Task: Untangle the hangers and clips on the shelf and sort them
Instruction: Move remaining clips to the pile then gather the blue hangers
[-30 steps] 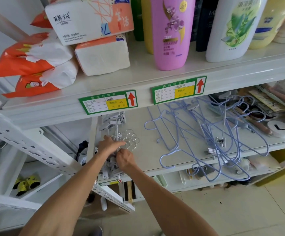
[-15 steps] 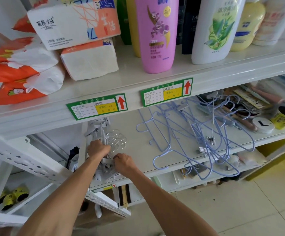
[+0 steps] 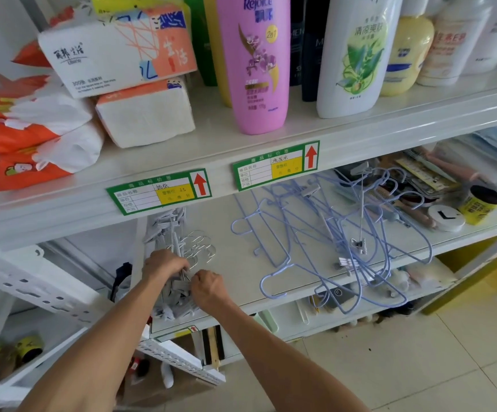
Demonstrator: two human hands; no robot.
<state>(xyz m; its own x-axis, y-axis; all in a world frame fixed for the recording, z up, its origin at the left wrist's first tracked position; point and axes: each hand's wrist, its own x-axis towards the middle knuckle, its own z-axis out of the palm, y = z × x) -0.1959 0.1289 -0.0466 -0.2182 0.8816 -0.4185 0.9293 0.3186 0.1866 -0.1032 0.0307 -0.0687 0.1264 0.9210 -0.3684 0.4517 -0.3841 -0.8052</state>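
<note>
A bundle of grey clip hangers (image 3: pixel 170 230) with silver wire hooks (image 3: pixel 201 248) lies at the left end of the lower white shelf (image 3: pixel 235 263). My left hand (image 3: pixel 164 264) grips the middle of that bundle. Right beside it, my right hand (image 3: pixel 208 288) pinches the grey clips at the bundle's near end. A tangle of several light blue wire hangers (image 3: pixel 330 242) spreads over the middle and right of the same shelf, with small grey clips (image 3: pixel 358 245) caught among them.
Tissue packs (image 3: pixel 116 55) and shampoo bottles (image 3: pixel 256 63) stand on the upper shelf. Combs, a round white disc (image 3: pixel 446 217) and a black-lidded yellow jar (image 3: pixel 479 205) crowd the lower shelf's right end. A slotted white upright (image 3: pixel 33 289) slants at left. Tiled floor lies below.
My hands stay on the clip hanger bundle, with the right hand drawn slightly nearer the shelf's front edge. The view has shifted, so everything sits further left in frame.
</note>
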